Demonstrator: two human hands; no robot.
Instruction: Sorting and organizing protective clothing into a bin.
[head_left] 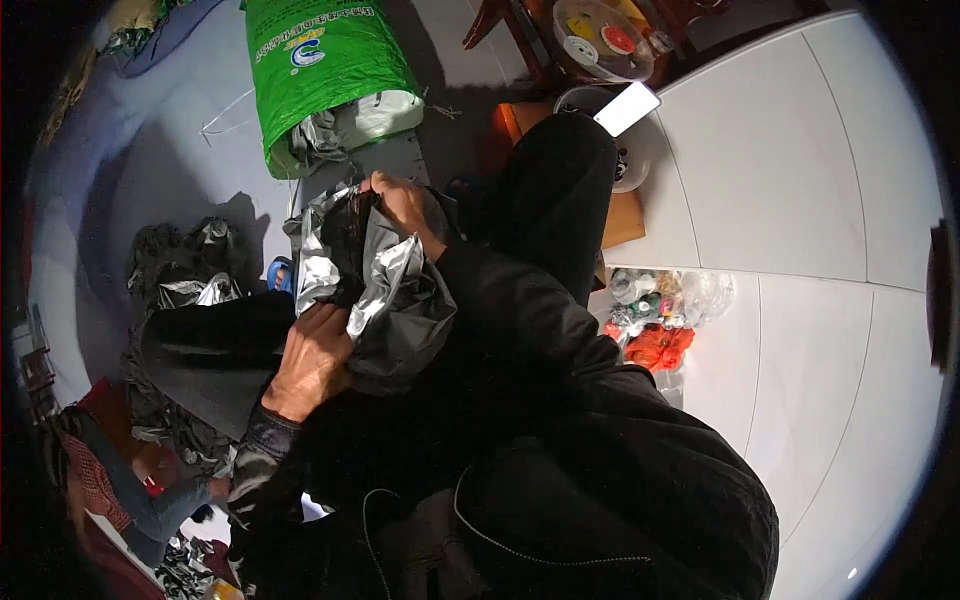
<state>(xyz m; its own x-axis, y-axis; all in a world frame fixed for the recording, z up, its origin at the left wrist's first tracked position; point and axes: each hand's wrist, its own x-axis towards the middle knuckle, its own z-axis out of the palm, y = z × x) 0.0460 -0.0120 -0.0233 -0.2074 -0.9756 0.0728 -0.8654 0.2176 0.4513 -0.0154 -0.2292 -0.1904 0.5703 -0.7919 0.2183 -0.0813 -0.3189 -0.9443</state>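
Cloth is in my lap, between my knees, just short of the green sack's mouth. Right hand pinches its far edge, thumb against fingers; left hand is curled on the silver part nearer me, thumb hidden, so can't tell how firmly.

Risks: silver side looks slick; if either grip eases, a fold could slip and layers skew. Phone sits at the tub's rim, right beside my right knee; a bump could tip it.

Materials: cloth is matte dark grey one side, crinkled foil-like silver other, baggy. Sack: glossy plastic, creased. Tub: clear, rounded. Heap by my left knee: similar dark-and-silver stuff, crumpled.
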